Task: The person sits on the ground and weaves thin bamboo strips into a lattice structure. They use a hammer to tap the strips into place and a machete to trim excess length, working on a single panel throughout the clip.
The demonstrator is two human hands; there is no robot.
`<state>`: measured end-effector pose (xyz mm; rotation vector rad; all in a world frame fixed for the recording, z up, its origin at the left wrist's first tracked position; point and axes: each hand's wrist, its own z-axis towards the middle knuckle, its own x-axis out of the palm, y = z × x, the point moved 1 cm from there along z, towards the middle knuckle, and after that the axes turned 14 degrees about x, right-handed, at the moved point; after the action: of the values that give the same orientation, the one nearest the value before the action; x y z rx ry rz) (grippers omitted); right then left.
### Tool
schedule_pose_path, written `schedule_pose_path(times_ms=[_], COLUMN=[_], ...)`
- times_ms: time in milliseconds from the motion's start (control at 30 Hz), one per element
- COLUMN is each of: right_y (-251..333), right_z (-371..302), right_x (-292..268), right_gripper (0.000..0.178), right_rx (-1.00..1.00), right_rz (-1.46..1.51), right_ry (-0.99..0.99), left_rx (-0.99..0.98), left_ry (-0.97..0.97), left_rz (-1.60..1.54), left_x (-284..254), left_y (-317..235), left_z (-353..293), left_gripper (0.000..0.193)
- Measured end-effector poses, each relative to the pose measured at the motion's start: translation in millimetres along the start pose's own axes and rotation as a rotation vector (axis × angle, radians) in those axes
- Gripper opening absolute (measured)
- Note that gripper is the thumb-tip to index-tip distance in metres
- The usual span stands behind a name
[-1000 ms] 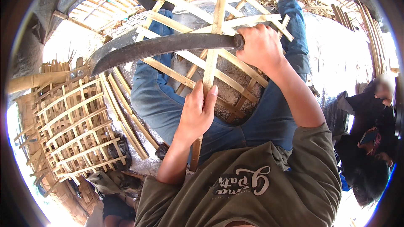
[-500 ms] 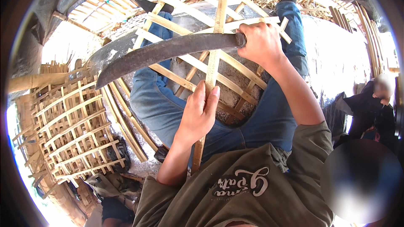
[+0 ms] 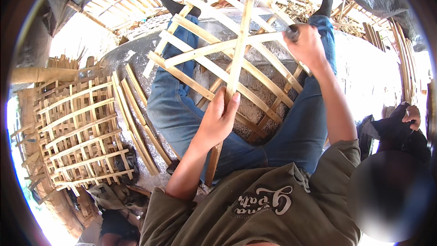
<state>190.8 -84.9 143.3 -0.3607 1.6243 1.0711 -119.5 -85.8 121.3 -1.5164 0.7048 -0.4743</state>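
Note:
My left hand (image 3: 218, 120) is wrapped round a long pale bamboo strip (image 3: 240, 45) that runs lengthwise over a lattice of bamboo slats (image 3: 200, 32). The lattice lies across the space between my legs. My right hand (image 3: 306, 44) is closed on the dark handle of a machete (image 3: 292, 32), over the lattice's right side near my right shin. Its blade cannot be made out from this angle. A bowed slat crosses the long strip just ahead of my left hand.
Finished-looking woven bamboo panels (image 3: 84, 127) are stacked at my left, beside several loose split bamboo lengths (image 3: 136, 127). Another person in dark clothes (image 3: 396, 130) sits at the right. Bamboo shavings (image 3: 296, 11) lie beyond my feet, and upright poles (image 3: 403, 64) stand at the far right.
My right hand has moved right and slightly nearer, turning the machete so its blade no longer shows across the lattice. My left hand keeps its hold on the strip.

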Motion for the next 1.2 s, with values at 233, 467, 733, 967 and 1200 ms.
schedule_pose_path(times_ms=[233,467,733,967,1200], right_y=[45.6,53.5,50.4,-9.3,3.4], right_z=[-55.4,-56.6,-40.1,46.4,38.2], right_x=[6.0,-9.6,-21.2,-46.6,-41.6], right_gripper=[0.016,0.023,0.024,0.029,0.037], right_rx=[-0.293,-0.309,-0.272,0.039,0.128], right_rz=[-0.117,-0.246,-0.303,-0.359,-0.066], right_ry=[-0.061,-0.071,-0.073,-0.242,-0.073], left_rx=[0.082,0.291,0.144,0.03,0.18], left_ry=[-0.009,-0.069,-0.039,0.03,0.053], left_rz=[0.006,0.165,-0.005,-0.027,0.074], left_x=[15.4,15.6,15.8,11.1,20.9], left_y=[-3.1,-18.4,-23.8,-25.5,-19.1], left_z=[-4.6,-16.6,-17.2,-27.0,-19.9], left_gripper=[0.025,0.018,0.016,0.018,0.02])
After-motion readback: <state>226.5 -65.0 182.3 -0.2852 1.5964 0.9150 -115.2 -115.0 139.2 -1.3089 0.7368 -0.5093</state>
